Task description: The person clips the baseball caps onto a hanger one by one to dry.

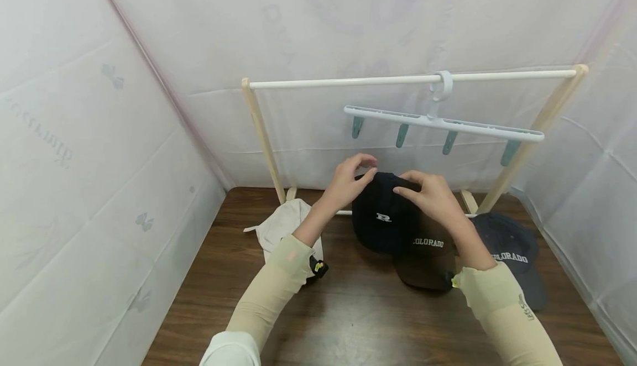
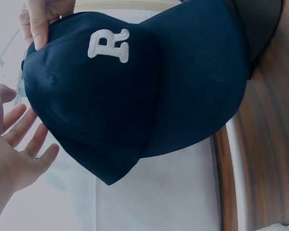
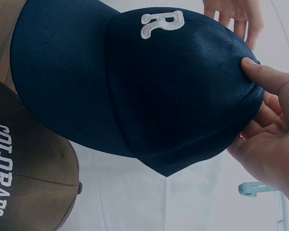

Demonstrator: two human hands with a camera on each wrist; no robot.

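Note:
A navy cap (image 1: 380, 211) with a white R hangs crown-up in the air, its brim low. My right hand (image 3: 274, 110) pinches the crown near its top, thumb on the front and fingers behind. On the other side, my left hand (image 2: 14, 149) is at the cap's edge with fingers spread and thumb apart, not closed on it. Above the cap, a white hanger (image 1: 388, 115) with several green clips (image 1: 402, 135) hangs from the rack's bar (image 1: 338, 82).
A beige cap (image 1: 286, 225) lies at the left on the wooden table (image 1: 348, 322). A brown COLORADO cap (image 1: 425, 266) is behind and below the navy one; a dark grey COLORADO cap (image 1: 512, 244) lies at the right. Wooden rack posts (image 1: 264, 139) stand on both sides.

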